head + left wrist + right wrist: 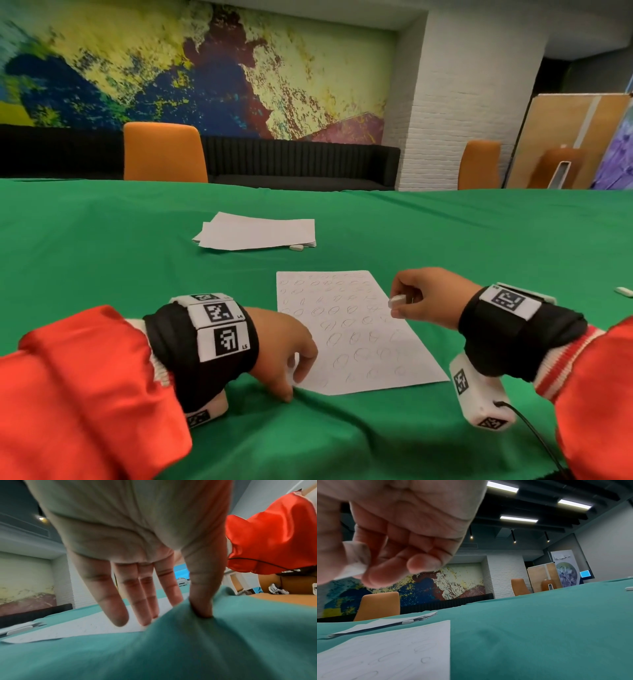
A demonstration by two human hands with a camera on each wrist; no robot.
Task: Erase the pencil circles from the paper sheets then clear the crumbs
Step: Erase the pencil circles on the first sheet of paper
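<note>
A white paper sheet (pixel 356 329) covered in rows of pencil circles lies on the green tablecloth (pixel 102 260) in front of me. My left hand (pixel 291 363) rests with straight fingers (pixel 120 601) on the sheet's near left corner, and its thumb presses the cloth. My right hand (pixel 407 298) hovers over the sheet's right edge and pinches a small white eraser (pixel 396 301) between thumb and fingers. In the right wrist view the eraser (pixel 357 559) shows grey smudges, with the sheet (pixel 385 653) below it.
A stack of paper sheets (pixel 257 231) lies further back, with a second eraser (pixel 296 247) at its near edge. A third eraser (pixel 623 292) lies at the far right. Orange chairs (pixel 164 152) and a dark sofa stand behind the table.
</note>
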